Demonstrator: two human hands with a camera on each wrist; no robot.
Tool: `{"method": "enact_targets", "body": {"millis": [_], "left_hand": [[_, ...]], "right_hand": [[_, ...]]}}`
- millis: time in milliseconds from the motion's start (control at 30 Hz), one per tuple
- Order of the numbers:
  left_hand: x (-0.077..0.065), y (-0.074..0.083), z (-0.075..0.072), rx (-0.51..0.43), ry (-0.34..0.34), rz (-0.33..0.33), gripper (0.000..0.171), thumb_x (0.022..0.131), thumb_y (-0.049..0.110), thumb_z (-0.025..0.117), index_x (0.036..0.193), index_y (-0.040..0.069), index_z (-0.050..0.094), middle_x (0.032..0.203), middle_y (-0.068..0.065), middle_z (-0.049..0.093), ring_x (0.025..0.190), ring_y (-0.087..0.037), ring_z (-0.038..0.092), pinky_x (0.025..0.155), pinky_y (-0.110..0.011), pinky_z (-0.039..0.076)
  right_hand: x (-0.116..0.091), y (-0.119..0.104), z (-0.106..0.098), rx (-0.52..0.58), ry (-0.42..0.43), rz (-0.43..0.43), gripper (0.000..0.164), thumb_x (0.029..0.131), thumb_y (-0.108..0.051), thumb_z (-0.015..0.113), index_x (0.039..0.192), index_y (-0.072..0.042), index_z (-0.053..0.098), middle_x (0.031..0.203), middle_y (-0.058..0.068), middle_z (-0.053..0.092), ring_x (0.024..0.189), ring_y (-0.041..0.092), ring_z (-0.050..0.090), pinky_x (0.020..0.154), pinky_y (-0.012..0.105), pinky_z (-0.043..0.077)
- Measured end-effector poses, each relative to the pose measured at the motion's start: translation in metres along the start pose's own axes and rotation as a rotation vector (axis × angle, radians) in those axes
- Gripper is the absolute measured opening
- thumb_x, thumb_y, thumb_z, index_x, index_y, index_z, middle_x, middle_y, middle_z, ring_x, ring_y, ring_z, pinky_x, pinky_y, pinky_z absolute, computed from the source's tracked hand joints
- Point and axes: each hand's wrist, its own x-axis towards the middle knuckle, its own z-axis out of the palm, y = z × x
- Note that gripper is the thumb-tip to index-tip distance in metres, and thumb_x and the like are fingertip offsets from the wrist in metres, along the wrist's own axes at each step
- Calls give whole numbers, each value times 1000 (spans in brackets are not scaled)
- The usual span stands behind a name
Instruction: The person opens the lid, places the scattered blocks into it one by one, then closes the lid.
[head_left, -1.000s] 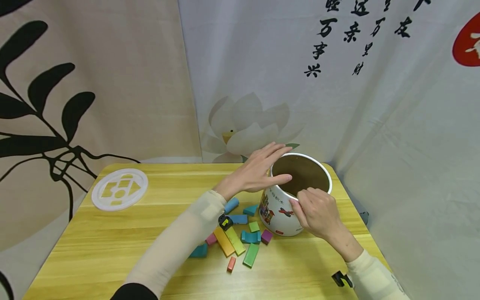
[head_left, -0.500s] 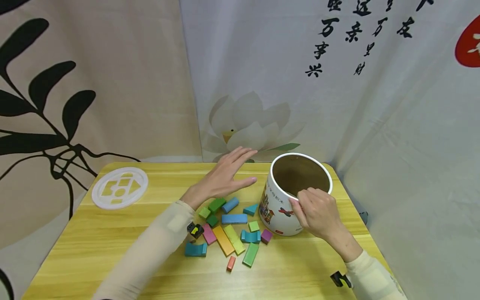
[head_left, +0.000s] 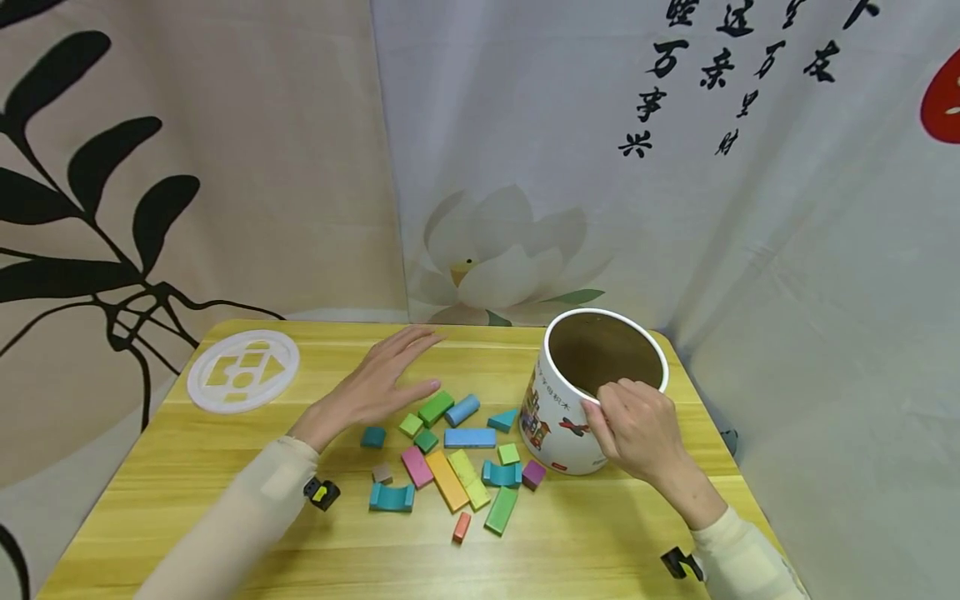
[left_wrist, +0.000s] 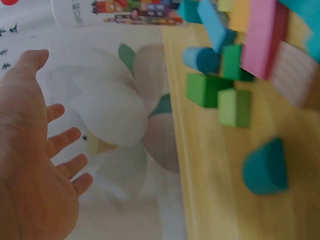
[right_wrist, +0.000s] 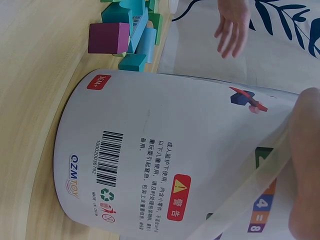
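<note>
Right hand (head_left: 637, 425): fingers (head_left: 626, 390) curled over the front rim of the tub (head_left: 558, 417), gripping it, with the thumb (head_left: 601, 427) along the outer wall.
Left hand (head_left: 378, 379): fingers (head_left: 405, 343) loosely spread and holding nothing, left of centre in the frame, near a green block (head_left: 435, 407).
Tub: white and printed, standing right of centre; the right wrist view shows its barcode (right_wrist: 109, 159).
Blocks (head_left: 447, 481): many colours, loose at lower centre, a purple one (head_left: 533, 474) just beside the tub's base.
Disc (head_left: 238, 369): white, with cut-out shapes, flat at centre left.
Worktop (head_left: 585, 550): yellow wood grain, across the lower frame.
Backdrop (head_left: 510, 108): cloth with lotus, black leaves and lettering.
</note>
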Motion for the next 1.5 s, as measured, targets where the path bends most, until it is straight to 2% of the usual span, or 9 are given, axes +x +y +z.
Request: {"method": "enact_targets", "body": {"millis": [167, 300, 500, 700, 1000, 1233, 1500], "left_hand": [[-23, -12, -1, -7, -13, -24, 70, 103, 50, 57, 160, 15, 40, 164, -10, 32, 149, -33, 22, 115, -66, 22], [-45, -20, 0, -2, -37, -58, 72, 102, 53, 57, 161, 15, 40, 164, -10, 32, 148, -34, 23, 114, -66, 24], [-81, -34, 12, -1, -77, -117, 74, 100, 52, 61, 160, 15, 41, 163, -10, 33, 147, -34, 28, 112, -65, 29], [-104, -44, 27, 31, -108, -98, 73, 97, 43, 69, 158, 10, 44, 159, -16, 40, 143, -36, 35, 111, -63, 34], [-112, -44, 34, 40, -138, -125, 62, 93, 34, 76, 147, 8, 58, 148, -18, 54, 133, -35, 48, 106, -61, 41], [-110, -45, 36, 38, -150, -93, 43, 91, 24, 78, 131, 7, 70, 128, -9, 64, 116, -24, 58, 98, -49, 52], [-111, -47, 38, 10, -146, -107, 34, 90, 19, 79, 121, 8, 73, 112, -2, 66, 99, -15, 61, 86, -39, 57]], "right_hand": [[0, 0, -1, -3, 5, 7, 44, 102, -32, 45, 62, -13, 38, 54, -8, 27, 48, 9, 23, 41, 24, 16], [0, 0, -1, 1, 7, 5, 45, 102, -32, 45, 62, -13, 39, 54, -8, 27, 48, 9, 23, 41, 24, 16], [0, 0, -1, 2, 5, 1, 45, 103, -32, 45, 63, -13, 39, 54, -8, 27, 48, 9, 22, 41, 24, 16], [1, 1, -2, -1, 4, -4, 45, 103, -33, 44, 63, -13, 39, 55, -8, 27, 48, 9, 22, 42, 24, 16], [0, 1, 0, 5, -2, -1, 45, 103, -33, 44, 63, -13, 40, 55, -9, 28, 49, 9, 23, 41, 24, 17], [-1, 1, 0, 3, -3, 0, 45, 103, -33, 44, 63, -13, 40, 55, -9, 28, 50, 8, 22, 41, 24, 17], [-1, 1, 0, 5, -3, 6, 44, 102, -33, 45, 63, -13, 39, 55, -9, 28, 50, 9, 22, 42, 24, 16]]}}
